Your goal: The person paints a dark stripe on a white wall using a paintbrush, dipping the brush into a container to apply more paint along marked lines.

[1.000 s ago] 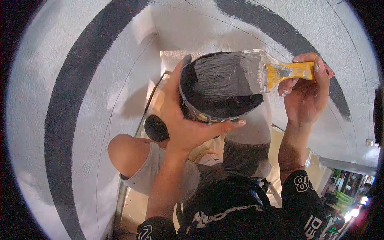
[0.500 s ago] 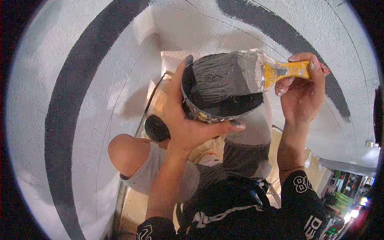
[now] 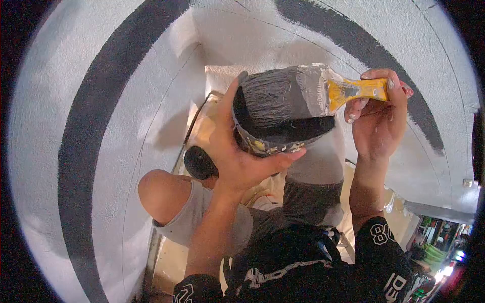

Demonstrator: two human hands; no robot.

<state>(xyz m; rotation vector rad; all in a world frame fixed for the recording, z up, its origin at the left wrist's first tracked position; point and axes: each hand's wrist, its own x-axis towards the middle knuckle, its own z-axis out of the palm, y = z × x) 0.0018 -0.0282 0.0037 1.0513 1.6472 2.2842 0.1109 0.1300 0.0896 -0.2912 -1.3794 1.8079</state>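
My left hand (image 3: 237, 156) is wrapped round the side of a small paint bucket (image 3: 270, 147), whose outside is smeared with dried paint. Dark paint (image 3: 303, 130) coats its inside. Over its mouth lies a wide paintbrush (image 3: 310, 91), bristles to the left and loaded with dark grey paint. Its yellow handle is pinched between the thumb and fingers of my right hand (image 3: 379, 116), which has paint specks on it. The bristles cover much of the opening, so the paint level is partly hidden.
White textured walls carry a broad dark curved band on the left (image 3: 78, 161) and another on the right (image 3: 353, 40), with thin drawn lines beside them. My bent knee (image 3: 164, 197) is below the bucket. Cluttered items (image 3: 437, 247) stand at lower right.
The brush and my right hand have shifted slightly left. The bucket has tilted a little, showing more of its outer side. Both hands keep their holds.
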